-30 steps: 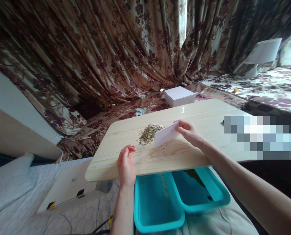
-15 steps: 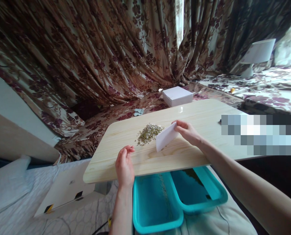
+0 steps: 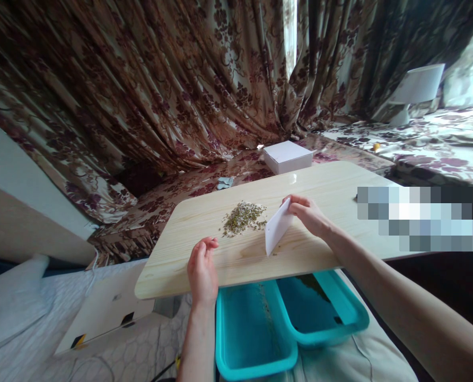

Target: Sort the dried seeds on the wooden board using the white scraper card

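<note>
My right hand (image 3: 308, 216) has a white card (image 3: 277, 228) pinched between the thumb and the bent fingers. One second ago the card leaned over the right side of the pile of little green and pale grains (image 3: 242, 218). Now it has come away to the right and a bit closer to me, so I can see wood between it and most of the pile. The card has turned too, and it looks thinner and steeper than before. A few loose grains (image 3: 275, 254) sit by its low corner, on the near side of the pile. I can't tell if that corner touches the wooden table (image 3: 320, 185). The pile is about where it was, in a low heap on the table, between my two hands but farther from me.

My right arm reaches in from the right, with the wrist over the table and the fingers pointing left. My left hand (image 3: 203, 268) has hardly moved. It is up by the near edge of the table, with its fingers loosely curled in toward the right, and I see nothing in it. Under that edge are two blue-green tubs, the left tub (image 3: 256, 369) and the right tub (image 3: 332, 334), side by side
</note>
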Action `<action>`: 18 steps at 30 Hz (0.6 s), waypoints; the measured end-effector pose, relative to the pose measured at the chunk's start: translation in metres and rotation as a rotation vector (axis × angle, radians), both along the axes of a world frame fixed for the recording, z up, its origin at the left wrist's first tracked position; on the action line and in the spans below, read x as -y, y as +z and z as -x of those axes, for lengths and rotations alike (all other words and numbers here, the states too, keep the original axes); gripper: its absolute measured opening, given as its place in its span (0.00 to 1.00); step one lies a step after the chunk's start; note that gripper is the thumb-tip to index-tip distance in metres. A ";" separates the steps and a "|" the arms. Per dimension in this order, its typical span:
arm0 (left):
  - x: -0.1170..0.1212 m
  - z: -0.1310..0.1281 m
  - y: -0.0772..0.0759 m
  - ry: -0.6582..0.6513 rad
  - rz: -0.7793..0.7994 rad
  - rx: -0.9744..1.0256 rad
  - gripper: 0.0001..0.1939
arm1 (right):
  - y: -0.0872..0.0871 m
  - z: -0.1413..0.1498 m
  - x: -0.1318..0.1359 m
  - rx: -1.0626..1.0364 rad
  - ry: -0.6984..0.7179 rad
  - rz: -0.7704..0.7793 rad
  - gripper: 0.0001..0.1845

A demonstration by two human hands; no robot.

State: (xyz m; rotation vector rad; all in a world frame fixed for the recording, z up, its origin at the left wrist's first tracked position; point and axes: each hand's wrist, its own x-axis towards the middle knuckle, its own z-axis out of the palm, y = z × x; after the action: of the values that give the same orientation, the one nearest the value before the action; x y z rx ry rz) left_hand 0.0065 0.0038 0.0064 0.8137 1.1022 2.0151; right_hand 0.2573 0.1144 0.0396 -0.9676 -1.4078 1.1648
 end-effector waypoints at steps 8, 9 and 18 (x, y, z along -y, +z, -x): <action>0.001 0.001 0.000 -0.008 0.002 -0.008 0.10 | 0.007 0.006 0.010 0.016 0.135 0.025 0.06; 0.001 0.001 0.000 -0.009 0.003 -0.010 0.10 | 0.007 0.004 0.010 0.027 0.137 0.018 0.06; 0.001 0.001 0.001 -0.010 0.015 -0.005 0.09 | 0.005 -0.009 0.014 0.037 0.084 0.022 0.05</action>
State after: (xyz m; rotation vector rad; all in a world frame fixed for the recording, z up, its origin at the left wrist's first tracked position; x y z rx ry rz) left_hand 0.0060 0.0032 0.0071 0.8155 1.1129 1.9950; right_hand 0.2665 0.0999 0.0449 -0.9580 -1.4796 1.2320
